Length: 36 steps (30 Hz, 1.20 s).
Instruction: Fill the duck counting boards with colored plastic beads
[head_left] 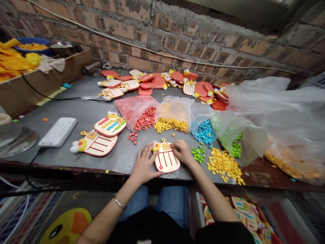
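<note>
The left hand (144,165), fingers spread apart, lies against the left edge of a duck-shaped toy board (166,161) on the counter (119,159); the right hand (182,152), fingers together, rests on its top right, just beside green beads (198,154).

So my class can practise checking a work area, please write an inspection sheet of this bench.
Surface: grey metal table, loose beads scattered on it.
Job's things: duck-shaped board; piles of red beads, yellow beads, blue beads, green beads.
Clutter: plastic bags; red board parts; white power bank.
Grippers: left hand and right hand both touching the board.
Cables: black cable lying across the table.
Surroundings: brick wall; wooden box at left.
</note>
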{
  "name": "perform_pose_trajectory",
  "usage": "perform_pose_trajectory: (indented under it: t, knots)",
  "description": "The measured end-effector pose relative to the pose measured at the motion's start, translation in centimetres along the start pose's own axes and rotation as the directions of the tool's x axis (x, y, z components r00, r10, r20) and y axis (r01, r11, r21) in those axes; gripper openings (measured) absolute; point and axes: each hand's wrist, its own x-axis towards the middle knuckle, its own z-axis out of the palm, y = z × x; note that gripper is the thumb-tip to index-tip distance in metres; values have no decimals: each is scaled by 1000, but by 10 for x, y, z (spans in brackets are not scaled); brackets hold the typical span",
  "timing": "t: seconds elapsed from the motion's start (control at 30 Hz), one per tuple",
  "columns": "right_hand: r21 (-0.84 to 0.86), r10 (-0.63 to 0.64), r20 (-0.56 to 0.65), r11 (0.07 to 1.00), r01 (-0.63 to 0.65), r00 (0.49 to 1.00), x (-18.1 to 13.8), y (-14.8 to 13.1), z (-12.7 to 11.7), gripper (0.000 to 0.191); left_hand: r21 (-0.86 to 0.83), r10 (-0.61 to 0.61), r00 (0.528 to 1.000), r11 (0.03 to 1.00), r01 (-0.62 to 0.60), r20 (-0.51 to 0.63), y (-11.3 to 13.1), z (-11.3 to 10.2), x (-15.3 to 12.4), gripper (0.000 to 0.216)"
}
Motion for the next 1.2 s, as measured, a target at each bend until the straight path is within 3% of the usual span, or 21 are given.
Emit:
perform_pose_trajectory:
  t: [0.17,0.3,0.47,0.63,0.73,0.8,0.93,1.03,1.1,1.2]
  knots:
    - [123,17,177,992,-39,984,-7,-7,-12,7,-37,-35,999,999,35,22,1,-2,1,106]
    - [274,70,213,953,-128,975,3,-21,7,17,-42,-16,998,999,18,61,-1,-1,2,110]
    - [329,-22,292,941,-79,956,19,-40,27,11,-39,-17,998,999,20,62,-2,1,1,111]
    - [438,-98,502,885,-155,859,29,-40,14,24,-45,-13,998,999,16,60,-1,1,1,110]
    - [398,-49,435,906,-143,899,52,-48,20,15,-53,-24,998,998,27,62,-1,3,2,106]
    - [291,-52,353,955,-57,934,75,-59,36,12,-65,-34,998,997,38,60,-1,3,2,100]
    - [56,-130,435,992,117,891,115,-85,84,21,-122,-24,998,992,30,51,-1,1,2,87]
    - [60,-173,477,985,164,862,128,-99,104,15,-134,-24,998,990,33,65,-1,-1,2,82]
    - [101,-193,452,981,165,871,126,-102,99,15,-121,-31,997,992,40,73,-1,0,2,82]
    - [164,-191,370,977,138,909,110,-92,67,18,-85,-29,997,996,35,66,-2,2,2,91]
